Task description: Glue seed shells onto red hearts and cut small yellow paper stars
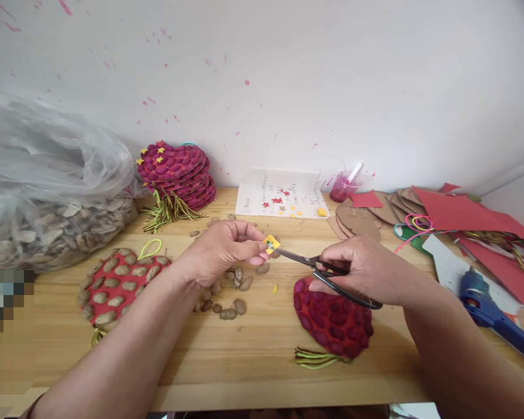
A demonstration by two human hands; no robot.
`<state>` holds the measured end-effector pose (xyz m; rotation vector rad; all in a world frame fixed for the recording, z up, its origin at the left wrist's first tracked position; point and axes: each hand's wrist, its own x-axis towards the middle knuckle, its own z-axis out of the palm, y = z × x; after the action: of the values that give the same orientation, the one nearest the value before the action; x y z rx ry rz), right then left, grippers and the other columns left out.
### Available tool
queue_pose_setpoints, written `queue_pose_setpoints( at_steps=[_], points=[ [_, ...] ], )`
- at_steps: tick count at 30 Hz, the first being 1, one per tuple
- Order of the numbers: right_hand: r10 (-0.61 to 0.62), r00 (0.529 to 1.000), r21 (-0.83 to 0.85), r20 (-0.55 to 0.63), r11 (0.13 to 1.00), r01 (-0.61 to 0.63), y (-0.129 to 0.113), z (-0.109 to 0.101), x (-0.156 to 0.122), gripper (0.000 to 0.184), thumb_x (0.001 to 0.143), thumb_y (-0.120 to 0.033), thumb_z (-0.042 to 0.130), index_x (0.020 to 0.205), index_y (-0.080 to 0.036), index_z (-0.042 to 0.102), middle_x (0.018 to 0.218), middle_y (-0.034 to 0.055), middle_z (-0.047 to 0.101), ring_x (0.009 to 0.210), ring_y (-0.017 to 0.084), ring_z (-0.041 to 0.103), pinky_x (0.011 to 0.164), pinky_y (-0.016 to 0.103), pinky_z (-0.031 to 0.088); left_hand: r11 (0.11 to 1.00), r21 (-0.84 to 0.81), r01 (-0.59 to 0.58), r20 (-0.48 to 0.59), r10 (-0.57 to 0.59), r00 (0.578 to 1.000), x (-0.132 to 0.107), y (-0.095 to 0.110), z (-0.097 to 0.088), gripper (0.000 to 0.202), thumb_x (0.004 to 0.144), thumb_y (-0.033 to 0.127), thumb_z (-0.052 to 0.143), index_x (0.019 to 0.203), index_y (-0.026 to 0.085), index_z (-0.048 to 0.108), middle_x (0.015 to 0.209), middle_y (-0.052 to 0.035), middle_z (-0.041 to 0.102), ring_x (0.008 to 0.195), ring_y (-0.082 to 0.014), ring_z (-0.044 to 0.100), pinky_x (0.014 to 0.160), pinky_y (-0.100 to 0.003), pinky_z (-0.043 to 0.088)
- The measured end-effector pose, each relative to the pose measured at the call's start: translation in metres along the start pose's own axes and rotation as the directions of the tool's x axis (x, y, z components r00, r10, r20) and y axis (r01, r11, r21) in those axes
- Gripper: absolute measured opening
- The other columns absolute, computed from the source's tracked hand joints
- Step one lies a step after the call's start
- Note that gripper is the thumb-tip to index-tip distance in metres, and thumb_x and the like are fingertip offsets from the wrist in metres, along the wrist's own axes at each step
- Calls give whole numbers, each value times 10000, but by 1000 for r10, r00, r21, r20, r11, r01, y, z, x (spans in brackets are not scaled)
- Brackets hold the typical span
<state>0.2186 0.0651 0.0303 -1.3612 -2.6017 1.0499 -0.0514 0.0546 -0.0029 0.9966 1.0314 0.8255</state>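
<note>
Between the thumb and fingers of my left hand (pixel 225 250) is a small yellow paper piece (pixel 272 242) with a dark green mark on it. My right hand (pixel 362 267) is closed round the handles of black-handled scissors (pixel 303 259), whose tips meet the paper; how far the blades are apart is hard to tell. Below the scissors lies a red heart covered in magenta peanut shells (pixel 332 320), with a yarn tassel, partly hidden by my right hand. A small yellow scrap (pixel 275 288) rests on the table. Left of my left arm lies a red heart with plain peanut shells (pixel 117 285).
Loose peanut shells (pixel 229 314) lie mid-table. A plastic bag of shells (pixel 61 227) and stacked magenta hearts (pixel 179 169) stand at left and back. Paper with stars (pixel 283 189), a pink-stained cup (pixel 343 187), cardboard pieces (pixel 358 220), red sheets (pixel 467 209) and a blue glue gun (pixel 493 320) are behind and right.
</note>
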Motion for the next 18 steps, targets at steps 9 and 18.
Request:
queue_pose_setpoints(
  at_steps=[9, 18],
  points=[
    [-20, 1000, -31, 10, 999, 20, 2, -1, 3, 416, 838, -421, 613, 583, -189, 379, 572, -64, 289, 540, 93, 268, 491, 259, 198, 1000, -8, 13, -2, -13, 1000, 2, 0, 0, 256, 662, 289, 868, 745, 123, 692, 747, -68, 744, 685, -113, 683, 649, -190, 530],
    [-40, 999, -105, 15, 994, 41, 9, -2, 6, 356, 829, -359, 605, 588, -185, 409, 565, -62, 311, 540, 96, 279, 510, 271, 205, 999, -23, 24, -21, -24, 999, 4, -5, 1, 268, 636, 287, 881, 724, 129, 684, 739, -66, 747, 681, -113, 684, 652, -193, 535]
  ],
)
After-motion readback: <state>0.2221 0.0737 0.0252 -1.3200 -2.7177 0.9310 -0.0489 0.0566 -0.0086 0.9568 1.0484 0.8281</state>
